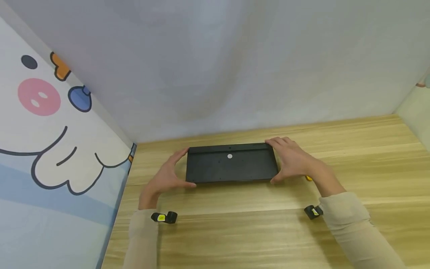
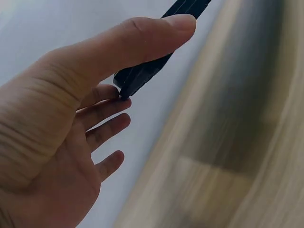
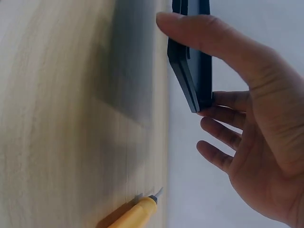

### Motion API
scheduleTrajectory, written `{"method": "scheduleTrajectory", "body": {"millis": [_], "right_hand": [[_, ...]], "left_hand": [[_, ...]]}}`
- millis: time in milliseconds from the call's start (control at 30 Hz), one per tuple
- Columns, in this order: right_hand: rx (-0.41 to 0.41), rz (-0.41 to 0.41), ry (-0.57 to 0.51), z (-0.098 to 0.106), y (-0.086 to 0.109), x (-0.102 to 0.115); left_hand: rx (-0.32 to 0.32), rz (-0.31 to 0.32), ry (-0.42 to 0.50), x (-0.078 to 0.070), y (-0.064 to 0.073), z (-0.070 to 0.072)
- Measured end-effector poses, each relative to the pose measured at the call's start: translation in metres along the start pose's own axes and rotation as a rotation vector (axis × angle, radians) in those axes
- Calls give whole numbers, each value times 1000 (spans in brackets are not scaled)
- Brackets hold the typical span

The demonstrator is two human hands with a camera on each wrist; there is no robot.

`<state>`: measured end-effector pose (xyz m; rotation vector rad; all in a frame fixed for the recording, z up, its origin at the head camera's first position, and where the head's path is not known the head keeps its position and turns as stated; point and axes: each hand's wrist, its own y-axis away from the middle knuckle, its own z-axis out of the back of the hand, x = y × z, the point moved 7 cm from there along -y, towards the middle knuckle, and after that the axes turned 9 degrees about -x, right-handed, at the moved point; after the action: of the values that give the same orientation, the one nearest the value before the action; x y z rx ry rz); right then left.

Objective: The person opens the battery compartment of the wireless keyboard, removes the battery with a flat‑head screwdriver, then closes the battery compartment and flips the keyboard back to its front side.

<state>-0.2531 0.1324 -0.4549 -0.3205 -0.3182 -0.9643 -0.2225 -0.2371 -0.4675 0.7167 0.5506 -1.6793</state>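
Note:
A black keyboard [image 1: 231,168], its underside facing up with a small white round sticker, is held between both hands above the wooden table [image 1: 235,231]. My left hand [image 1: 164,177] grips its left end, thumb on the near edge and fingers at the far corner. At the right end, my right hand [image 1: 291,158] holds it the same way. In the left wrist view the thumb lies along the keyboard [image 2: 147,71] edge. The right wrist view shows the wedge-shaped end of the keyboard [image 3: 192,61] between thumb and fingers. Its keys are hidden.
A yellow-handled screwdriver [image 3: 137,213] lies on the table, mostly hidden behind the right wrist in the head view. A pale wall [image 1: 235,74] rises behind the table, and a cartoon-printed panel [image 1: 50,142] stands along the left side.

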Motion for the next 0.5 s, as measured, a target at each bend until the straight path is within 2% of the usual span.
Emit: {"method": "scheduleTrajectory", "body": {"millis": [267, 500], "right_hand": [[-7, 14, 40, -10, -5, 1], [-2, 4, 75, -18, -8, -2]], "left_hand": [[25, 26, -37, 15, -2, -12], [36, 60, -42, 23, -5, -18]]}}
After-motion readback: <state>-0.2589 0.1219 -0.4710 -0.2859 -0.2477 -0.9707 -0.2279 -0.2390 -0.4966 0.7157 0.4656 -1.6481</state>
